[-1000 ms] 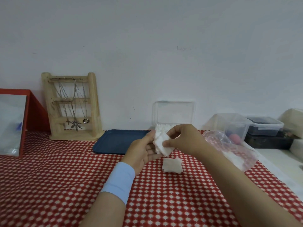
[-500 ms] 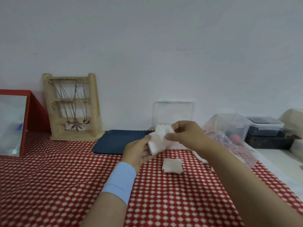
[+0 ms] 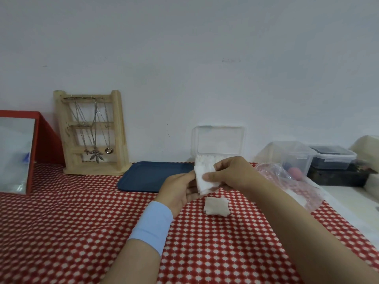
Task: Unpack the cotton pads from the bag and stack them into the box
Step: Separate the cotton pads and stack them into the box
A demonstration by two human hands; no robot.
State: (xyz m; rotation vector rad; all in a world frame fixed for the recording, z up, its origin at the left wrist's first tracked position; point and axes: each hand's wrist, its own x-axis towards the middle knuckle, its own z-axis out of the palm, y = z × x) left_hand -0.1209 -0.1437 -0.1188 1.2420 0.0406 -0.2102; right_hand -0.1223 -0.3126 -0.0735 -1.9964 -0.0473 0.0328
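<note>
A small stack of white square cotton pads [image 3: 202,182] is held above the checked cloth between both hands. My left hand [image 3: 178,189] grips its left edge and my right hand [image 3: 229,174] pinches its right side, thumb on top. Just behind the hands stands the clear plastic box [image 3: 219,140] with its lid raised against the wall; white pads show in its base. The crumpled clear plastic bag [image 3: 287,181] lies to the right, behind my right forearm. One off-white pad [image 3: 216,206] lies on the cloth below the hands.
A dark blue tray [image 3: 151,177] lies left of the box. A wooden necklace stand [image 3: 92,132] and a red-framed mirror [image 3: 16,152] are at the back left. Clear storage containers [image 3: 297,154] and a black box [image 3: 336,175] sit at the back right.
Both hands, still holding the pad stack, rose slightly and moved toward the box, then settled; my right thumb now lies across the top pad.
</note>
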